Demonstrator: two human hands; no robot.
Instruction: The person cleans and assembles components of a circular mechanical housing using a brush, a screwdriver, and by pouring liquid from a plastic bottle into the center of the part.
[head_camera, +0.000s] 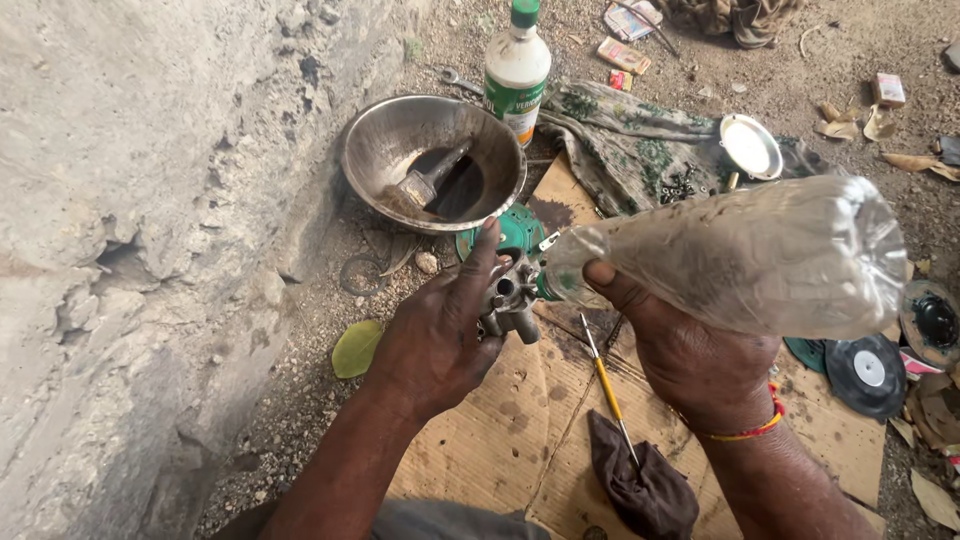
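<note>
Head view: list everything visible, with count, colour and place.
Small grey metal engine part: 1, grey, held in the left hand at centre.
Clear plastic bottle: 1, transparent, held tipped with its neck at the metal part.
Round steel bowl: 1, silver, by the wall; dark liquid and a brush inside.
White plastic bottle with green cap: 1, upright behind the bowl.
Yellow-handled screwdriver: 1, on the cardboard.
Brown cardboard sheet: 1, on the ground.
Dark cloth rag: 1, near edge of the cardboard.
Patterned green cloth: 1, behind the cardboard.
Small round metal lid: 1, silver, on the cloth.
Green leaf: 1, on the gravel.
Left hand: grips the metal part.
Right hand: holds the clear bottle.
</note>
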